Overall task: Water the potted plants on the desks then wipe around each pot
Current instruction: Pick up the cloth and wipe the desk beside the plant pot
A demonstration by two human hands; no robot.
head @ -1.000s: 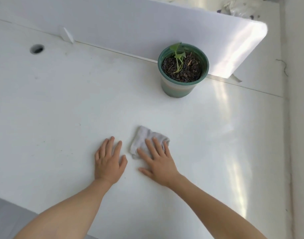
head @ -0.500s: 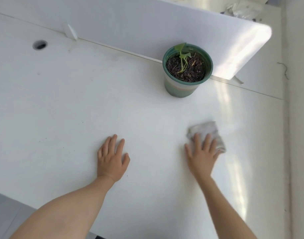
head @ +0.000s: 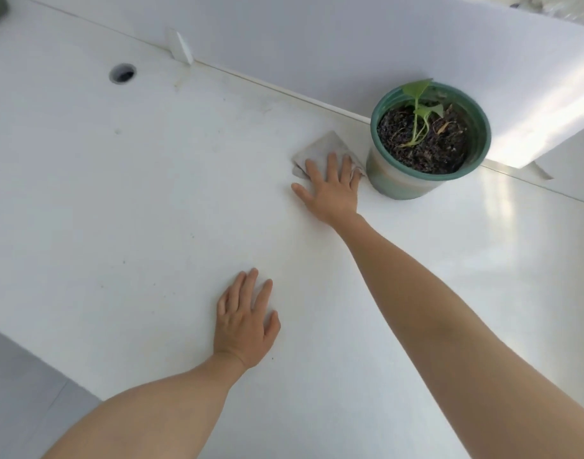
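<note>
Grey cloth (head: pixel 320 150) is pressed flat onto the desk (head: pixel 151 210) under the spread fingers of the right hand (head: pixel 330 190), whose palm is turned down and whose thumb is stretched out to the side; nothing is gripped, the cloth being merely pinned beneath the fingers. The cloth's far corner is seen poking out past the fingertips, and its right edge lies just beside the base of the green pot (head: pixel 396 183). The left hand (head: pixel 244 326) is laid open and flat on the bare desk, nearer the person and well apart from cloth and pot. Dark soil and a small seedling (head: pixel 419 111) with a few pale green leaves are held in the pot, which is stood upright close against a white partition (head: pixel 317 44). A round cable hole (head: pixel 122 73) is cut into the desk at far left.
</note>
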